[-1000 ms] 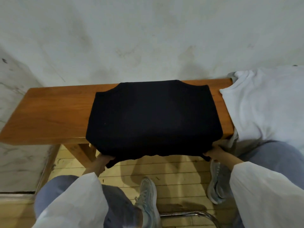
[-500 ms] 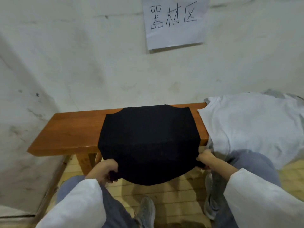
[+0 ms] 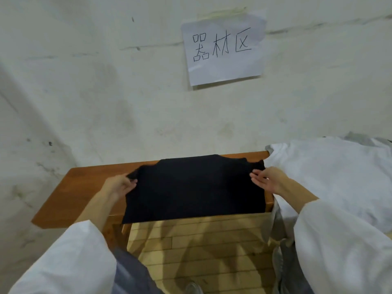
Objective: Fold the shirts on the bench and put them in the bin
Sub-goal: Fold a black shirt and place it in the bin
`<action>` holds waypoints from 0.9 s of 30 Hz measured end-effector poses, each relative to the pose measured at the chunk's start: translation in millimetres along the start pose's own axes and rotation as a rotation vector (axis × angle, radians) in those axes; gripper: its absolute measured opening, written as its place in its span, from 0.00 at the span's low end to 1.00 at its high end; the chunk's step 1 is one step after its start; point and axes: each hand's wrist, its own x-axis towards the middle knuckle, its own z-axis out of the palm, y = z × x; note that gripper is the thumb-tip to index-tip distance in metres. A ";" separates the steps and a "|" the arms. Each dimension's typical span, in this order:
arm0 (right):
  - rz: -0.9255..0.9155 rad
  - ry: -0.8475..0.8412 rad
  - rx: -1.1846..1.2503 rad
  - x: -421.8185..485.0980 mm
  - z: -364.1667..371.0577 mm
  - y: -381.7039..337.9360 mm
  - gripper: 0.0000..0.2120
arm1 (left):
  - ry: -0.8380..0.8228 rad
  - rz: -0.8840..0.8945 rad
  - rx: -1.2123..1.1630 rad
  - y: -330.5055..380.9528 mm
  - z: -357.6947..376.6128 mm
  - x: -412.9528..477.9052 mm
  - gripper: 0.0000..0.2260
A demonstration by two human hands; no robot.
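Far wall: off-white plaster, scuffed, stained, with hairline cracks. A white paper sheet — handwritten 器材区 in black — is fixed high on it, right of centre. A side wall joins it at left. A brown wooden bench stands against the far wall. Near floor: pale wood strips crossed by soft shadows.

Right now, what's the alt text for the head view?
A left hand pinches one corner of a black shirt on a wooden bench, the right hand at the other. A white shirt lies right; a paper sign hangs above.
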 end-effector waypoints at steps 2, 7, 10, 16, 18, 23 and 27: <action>-0.004 0.032 -0.220 12.9 0.6 9.8 0.18 | 0.078 -0.004 0.089 -16.6 0.7 11.1 0.18; -0.394 0.290 -0.839 32.4 1.0 22.6 0.07 | 0.224 0.190 0.476 -35.7 2.4 36.7 0.11; -0.692 0.347 -0.949 36.7 2.3 23.2 0.14 | 0.042 0.193 0.685 -40.1 4.0 45.2 0.16; -0.528 0.298 -0.893 50.3 2.6 35.0 0.10 | 0.159 0.385 0.906 -64.2 -10.3 62.9 0.20; -0.492 0.271 -0.919 52.0 2.7 37.9 0.13 | 0.145 0.443 0.932 -65.8 -10.1 63.6 0.19; -0.543 0.255 -0.999 56.3 6.1 37.3 0.12 | 0.213 0.575 0.950 -65.5 -6.0 64.9 0.12; -0.665 0.358 -0.971 48.6 8.8 37.6 0.09 | 0.277 0.663 0.678 -58.4 4.3 56.4 0.10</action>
